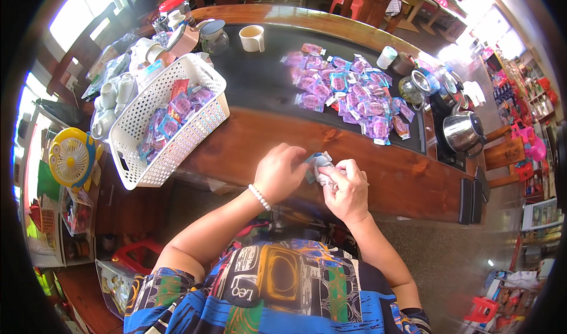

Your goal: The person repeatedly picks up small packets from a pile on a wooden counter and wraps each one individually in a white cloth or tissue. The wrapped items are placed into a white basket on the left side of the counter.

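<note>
Above the near wooden edge of the table, my left hand, with a white bead bracelet at the wrist, has its fingertips on a small bluish plastic packet, partly hidden by the fingers. My right hand grips a crumpled white cloth or tissue against that packet. Beyond my hands, a heap of small purple and blue wrapped packets spreads over the dark table inlay. To my left, a white perforated plastic basket stands tilted in view, holding more such packets, a few of them red.
A cream mug and a lidded glass jar stand at the back. White cups crowd behind the basket. On the right are a steel kettle, a glass teapot and a black case. A yellow fan is far left.
</note>
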Demonstrator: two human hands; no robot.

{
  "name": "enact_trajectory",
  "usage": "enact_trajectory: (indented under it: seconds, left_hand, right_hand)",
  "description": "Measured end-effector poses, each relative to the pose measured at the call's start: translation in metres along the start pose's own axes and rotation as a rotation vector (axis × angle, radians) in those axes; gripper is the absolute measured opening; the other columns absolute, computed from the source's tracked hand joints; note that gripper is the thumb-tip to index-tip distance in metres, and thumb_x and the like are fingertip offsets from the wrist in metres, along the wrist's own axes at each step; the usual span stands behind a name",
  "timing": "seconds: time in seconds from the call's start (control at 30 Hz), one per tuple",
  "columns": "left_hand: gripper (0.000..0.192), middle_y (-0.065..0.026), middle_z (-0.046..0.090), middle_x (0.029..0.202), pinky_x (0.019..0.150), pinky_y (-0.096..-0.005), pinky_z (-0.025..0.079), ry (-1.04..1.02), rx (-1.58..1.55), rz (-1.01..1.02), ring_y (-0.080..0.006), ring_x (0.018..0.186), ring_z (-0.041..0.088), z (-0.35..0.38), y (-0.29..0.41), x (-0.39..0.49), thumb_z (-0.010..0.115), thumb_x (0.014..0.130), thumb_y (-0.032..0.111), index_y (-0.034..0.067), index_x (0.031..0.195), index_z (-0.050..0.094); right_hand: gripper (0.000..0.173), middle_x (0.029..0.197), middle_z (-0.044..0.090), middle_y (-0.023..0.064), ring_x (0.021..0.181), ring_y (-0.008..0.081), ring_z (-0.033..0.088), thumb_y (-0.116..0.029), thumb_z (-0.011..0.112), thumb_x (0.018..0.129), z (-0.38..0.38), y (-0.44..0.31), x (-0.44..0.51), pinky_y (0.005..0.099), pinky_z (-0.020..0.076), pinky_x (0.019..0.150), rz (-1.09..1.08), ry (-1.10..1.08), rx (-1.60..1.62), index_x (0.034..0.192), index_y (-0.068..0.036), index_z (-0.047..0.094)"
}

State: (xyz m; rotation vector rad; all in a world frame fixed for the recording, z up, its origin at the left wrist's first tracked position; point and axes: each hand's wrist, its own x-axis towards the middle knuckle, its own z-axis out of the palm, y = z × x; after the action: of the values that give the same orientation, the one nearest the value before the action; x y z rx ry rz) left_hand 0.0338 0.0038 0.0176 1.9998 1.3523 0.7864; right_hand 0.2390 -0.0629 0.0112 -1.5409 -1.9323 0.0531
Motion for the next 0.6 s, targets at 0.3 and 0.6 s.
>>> enact_trajectory:
  seconds: [0.3, 0.6]
  left_hand:
    - [0.026, -0.0162, 0.08, 0.091, 0.08, -0.0456, 0.061, -0.228, 0.183, -0.067, -0.0357, 0.09, 0.077, 0.0, 0.001, 0.033, 0.078, 0.093, 0.032, 0.006, 0.098, 0.08]
    - [0.016, 0.0001, 0.068, 0.081, 0.063, -0.0243, 0.051, 0.253, -0.734, -0.249, -0.0067, 0.07, 0.063, -0.069, -0.016, 0.037, 0.067, 0.113, 0.024, 0.009, 0.107, 0.07]
  right_hand:
    - [0.039, 0.107, 0.062, 0.0083, 0.091, 0.0318, 0.065, -0.006, 0.078, 0.078, 0.003, 0.013, -0.007, 0.0449, 0.0518, 0.08, 0.045, 0.078, 0.025, 0.115, -0.019, 0.082]
    - [0.037, 0.107, 0.062, 0.0052, 0.085, 0.0259, 0.066, -0.008, 0.077, 0.076, 0.003, 0.013, -0.009, 0.0424, 0.0475, 0.081, 0.073, 0.086, 0.036, 0.11, -0.022, 0.082]
